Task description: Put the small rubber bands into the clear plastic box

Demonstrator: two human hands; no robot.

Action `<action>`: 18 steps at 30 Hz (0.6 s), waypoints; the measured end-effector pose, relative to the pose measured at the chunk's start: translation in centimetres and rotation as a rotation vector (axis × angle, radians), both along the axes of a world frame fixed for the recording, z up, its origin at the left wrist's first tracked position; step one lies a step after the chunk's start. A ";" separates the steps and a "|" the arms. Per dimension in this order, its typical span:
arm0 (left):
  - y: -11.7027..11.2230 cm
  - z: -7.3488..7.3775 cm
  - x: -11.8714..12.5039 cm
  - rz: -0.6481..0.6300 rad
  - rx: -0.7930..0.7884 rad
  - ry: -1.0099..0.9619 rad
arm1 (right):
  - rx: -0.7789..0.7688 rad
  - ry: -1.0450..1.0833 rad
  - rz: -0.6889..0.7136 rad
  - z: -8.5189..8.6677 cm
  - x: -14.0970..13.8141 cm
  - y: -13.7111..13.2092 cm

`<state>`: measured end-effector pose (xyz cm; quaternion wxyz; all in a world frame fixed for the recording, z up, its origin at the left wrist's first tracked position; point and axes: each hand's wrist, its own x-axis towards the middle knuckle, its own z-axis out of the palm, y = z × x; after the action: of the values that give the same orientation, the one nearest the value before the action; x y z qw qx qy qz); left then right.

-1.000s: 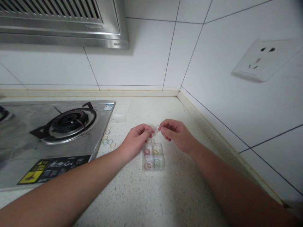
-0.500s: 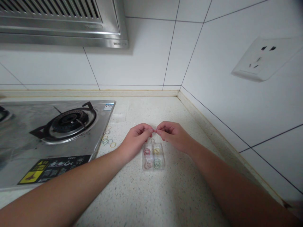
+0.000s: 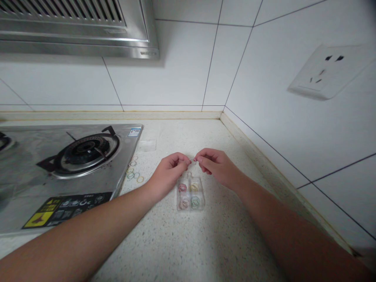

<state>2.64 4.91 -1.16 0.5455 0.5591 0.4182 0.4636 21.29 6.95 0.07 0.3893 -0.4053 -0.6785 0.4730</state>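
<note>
My left hand (image 3: 169, 172) and my right hand (image 3: 216, 165) meet fingertip to fingertip just above a small clear compartment box (image 3: 190, 194) on the speckled counter. Both hands pinch one small pale rubber band (image 3: 194, 160) between them. The box holds coloured rubber bands sorted in its cells: red, yellow, pink and green ones show. Several loose rubber bands (image 3: 133, 172) lie on the counter to the left, beside the stove edge.
A steel gas stove (image 3: 67, 164) with a black burner fills the left. A range hood (image 3: 79, 27) hangs above it. Tiled walls close the back and right, with a socket (image 3: 326, 72) on the right wall. A clear lid-like piece (image 3: 147, 145) lies behind.
The hands came together from a small gap, and the band once held by the right fingers alone is now pinched by both. The box and loose bands have not moved.
</note>
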 end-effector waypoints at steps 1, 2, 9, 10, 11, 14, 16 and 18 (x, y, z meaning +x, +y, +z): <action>0.0 0.0 0.0 0.001 0.001 -0.004 | 0.002 0.008 0.003 -0.1 0.0 0.0; 0.0 0.0 0.0 0.003 0.002 -0.009 | 0.002 0.014 0.006 -0.1 0.1 0.1; 0.1 -0.1 0.0 0.021 -0.001 -0.012 | 0.006 -0.012 0.029 -0.2 0.2 0.0; 0.1 -0.1 0.0 0.024 -0.001 -0.010 | 0.008 -0.019 0.030 -0.2 0.1 0.0; 0.1 -0.1 0.0 0.027 -0.001 -0.009 | 0.010 -0.026 0.030 -0.1 0.1 0.0; 0.0 0.0 0.0 0.031 0.004 -0.005 | 0.011 -0.053 0.021 0.1 0.1 -0.1; 0.0 0.0 0.1 0.030 0.004 -0.002 | 0.012 -0.070 0.018 0.2 0.0 -0.1; 0.0 0.1 0.1 0.024 0.001 -0.001 | 0.021 -0.083 0.019 0.3 -0.1 -0.2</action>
<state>2.71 4.86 -1.11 0.5397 0.5541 0.4243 0.4709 21.22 6.74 0.36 0.3606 -0.4141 -0.7029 0.4522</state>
